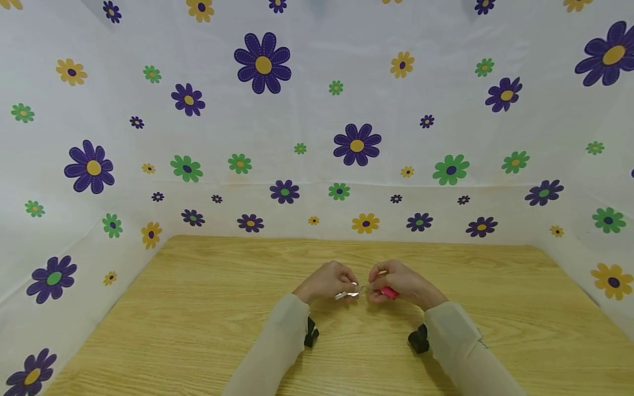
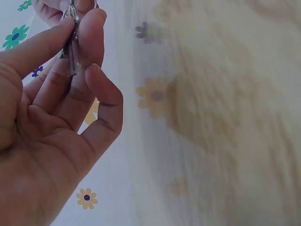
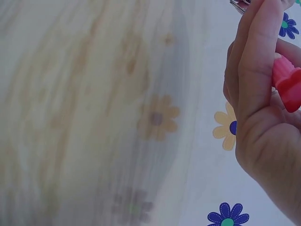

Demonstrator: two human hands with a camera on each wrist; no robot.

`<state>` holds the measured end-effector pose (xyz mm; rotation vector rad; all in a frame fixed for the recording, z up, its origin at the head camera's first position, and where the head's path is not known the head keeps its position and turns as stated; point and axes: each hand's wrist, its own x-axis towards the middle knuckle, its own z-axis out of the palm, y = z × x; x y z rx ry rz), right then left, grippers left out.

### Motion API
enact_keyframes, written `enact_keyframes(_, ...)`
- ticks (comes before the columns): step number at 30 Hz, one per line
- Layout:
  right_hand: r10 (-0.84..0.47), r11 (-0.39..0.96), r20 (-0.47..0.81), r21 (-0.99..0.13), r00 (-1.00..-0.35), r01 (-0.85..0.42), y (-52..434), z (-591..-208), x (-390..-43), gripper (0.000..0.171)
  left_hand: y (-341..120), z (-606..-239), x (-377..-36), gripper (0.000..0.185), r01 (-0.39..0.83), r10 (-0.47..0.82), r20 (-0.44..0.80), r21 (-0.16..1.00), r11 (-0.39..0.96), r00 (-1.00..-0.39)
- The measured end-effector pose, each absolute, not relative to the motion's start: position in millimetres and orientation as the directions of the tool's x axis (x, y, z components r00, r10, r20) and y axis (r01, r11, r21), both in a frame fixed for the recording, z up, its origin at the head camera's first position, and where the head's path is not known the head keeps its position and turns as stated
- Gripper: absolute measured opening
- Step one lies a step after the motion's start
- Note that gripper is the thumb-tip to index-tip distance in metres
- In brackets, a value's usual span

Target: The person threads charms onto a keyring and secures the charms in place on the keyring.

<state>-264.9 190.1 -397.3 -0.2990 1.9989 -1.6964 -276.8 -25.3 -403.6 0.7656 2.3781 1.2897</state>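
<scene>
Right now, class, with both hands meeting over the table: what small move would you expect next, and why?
Probably a small twist or push of the silver metal piece toward the pink thing. The left hand pinches the metal piece in its fingertips, the right hand grips the pink thing, and the two nearly meet above the wooden table. Whether they are already joined is too small to tell.

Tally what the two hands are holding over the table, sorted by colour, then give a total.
Silver metal piece, pinched in the left hand: 1
Pink piece, in the grip of the right hand: 1
Total: 2
Whether a ring links them between the hands is too small to tell.
</scene>
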Motion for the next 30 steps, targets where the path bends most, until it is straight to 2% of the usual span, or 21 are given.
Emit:
enact_keyframes(11, -0.477, 0.186, -0.229, -0.97, -0.848, 0.157, 194.6, -395.7, -265.1, 0.006, -29.1, -408.3, -278.0, 0.008, 0.318, 0.596, -0.033, 0.821, 0.474, -0.802)
enact_keyframes(16, -0.488, 0.239, -0.204, -0.966, -0.849, 0.095, 196.6, -394.9, -265.1, 0.002, -31.3, -408.1, -278.1, 0.008, 0.302, 0.595, -0.036, 0.836, 0.457, -0.803)
enact_keyframes(24, -0.493, 0.303, -0.197, -0.952, -0.847, 0.046, 201.3, -394.0, -264.0, 0.018, -35.2, -407.1, -278.2, 0.008, 0.238, 0.582, -0.039, 0.889, 0.391, -0.813)
enact_keyframes(30, -0.517, 0.308, -0.181, -0.951, -0.837, 0.015, 202.2, -393.4, -262.6, 0.018, -36.6, -405.0, -276.9, 0.008, 0.225, 0.57, -0.038, 0.895, 0.385, -0.821)
